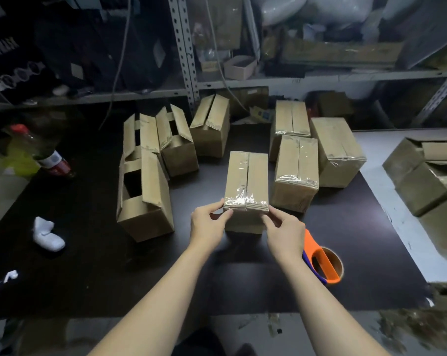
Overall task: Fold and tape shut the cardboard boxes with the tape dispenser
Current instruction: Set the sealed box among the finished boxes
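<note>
Gripping the taped brown cardboard box [247,181] with my left hand [208,224] and right hand [285,232] (orange tape dispenser [320,260] lower right).

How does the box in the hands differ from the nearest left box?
The held box has closed flaps, taped at the near edge; the left box gapes open. Left hand and right hand grip the held box; no hand touches the left box. Both are brown cardboard.

The dark table [89,278] carries cardboard boxes [247,176], an orange tape dispenser [320,263], a bottle [50,156] and a white cloth [46,233].
</note>
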{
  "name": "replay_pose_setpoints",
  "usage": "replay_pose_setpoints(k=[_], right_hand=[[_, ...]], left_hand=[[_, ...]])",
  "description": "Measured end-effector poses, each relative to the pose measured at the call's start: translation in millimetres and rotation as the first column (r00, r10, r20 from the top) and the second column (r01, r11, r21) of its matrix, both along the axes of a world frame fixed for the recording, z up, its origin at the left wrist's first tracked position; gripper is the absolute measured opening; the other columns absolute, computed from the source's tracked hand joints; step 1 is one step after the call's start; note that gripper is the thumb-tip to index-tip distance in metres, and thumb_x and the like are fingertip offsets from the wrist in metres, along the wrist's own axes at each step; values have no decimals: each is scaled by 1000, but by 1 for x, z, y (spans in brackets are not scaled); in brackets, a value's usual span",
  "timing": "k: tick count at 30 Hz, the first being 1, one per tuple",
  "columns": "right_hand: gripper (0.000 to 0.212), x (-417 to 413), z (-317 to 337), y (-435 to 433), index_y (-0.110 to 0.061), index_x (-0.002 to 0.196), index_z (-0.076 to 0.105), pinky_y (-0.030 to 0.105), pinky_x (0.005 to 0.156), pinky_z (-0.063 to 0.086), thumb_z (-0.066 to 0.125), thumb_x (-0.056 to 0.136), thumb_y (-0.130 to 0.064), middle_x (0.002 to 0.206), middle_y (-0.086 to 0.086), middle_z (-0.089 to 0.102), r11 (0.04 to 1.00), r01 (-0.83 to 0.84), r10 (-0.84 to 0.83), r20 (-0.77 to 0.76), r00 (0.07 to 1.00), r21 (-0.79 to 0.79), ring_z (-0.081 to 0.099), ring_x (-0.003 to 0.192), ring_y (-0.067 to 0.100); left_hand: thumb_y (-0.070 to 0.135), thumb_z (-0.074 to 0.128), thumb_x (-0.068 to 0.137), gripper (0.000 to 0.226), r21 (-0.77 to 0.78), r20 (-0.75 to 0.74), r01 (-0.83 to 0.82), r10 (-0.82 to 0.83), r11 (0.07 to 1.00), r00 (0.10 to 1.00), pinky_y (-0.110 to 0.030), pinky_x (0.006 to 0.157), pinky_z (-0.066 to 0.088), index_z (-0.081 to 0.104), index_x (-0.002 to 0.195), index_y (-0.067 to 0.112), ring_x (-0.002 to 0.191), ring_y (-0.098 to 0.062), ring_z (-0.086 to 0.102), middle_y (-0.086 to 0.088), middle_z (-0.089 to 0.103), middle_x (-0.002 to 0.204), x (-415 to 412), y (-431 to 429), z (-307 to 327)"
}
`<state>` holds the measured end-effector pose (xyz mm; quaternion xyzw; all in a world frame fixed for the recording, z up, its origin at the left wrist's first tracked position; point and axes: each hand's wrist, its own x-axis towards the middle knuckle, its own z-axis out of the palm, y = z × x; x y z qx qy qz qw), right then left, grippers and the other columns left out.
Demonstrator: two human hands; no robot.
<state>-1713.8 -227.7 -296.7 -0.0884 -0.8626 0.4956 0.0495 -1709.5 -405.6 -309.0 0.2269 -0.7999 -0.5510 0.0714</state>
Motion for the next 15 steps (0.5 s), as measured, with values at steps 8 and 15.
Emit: replay_pose_setpoints(k=[8,15], right_hand=[[33,-49,10,2,-16,128,74,26,97,49,71,96,-20,118,4,77,994,97,-102,92,991,56,70,113,20],[42,-56,38,-7,-16,142,59,42,93,49,59,100,-22,132,9,65,924,218,-265,114,957,314,60,121,36]], left_hand=[[20,73,96,42,166,31,43,-49,985,998,-39,104,55,67,137,21,118,-10,64,9,70,132,-57,21,9],[15,70,98,34,27,177,356,-355,934,918,-41,88,62,69,131,23,98,-13,69,3,71,122,-58,-20,49]])
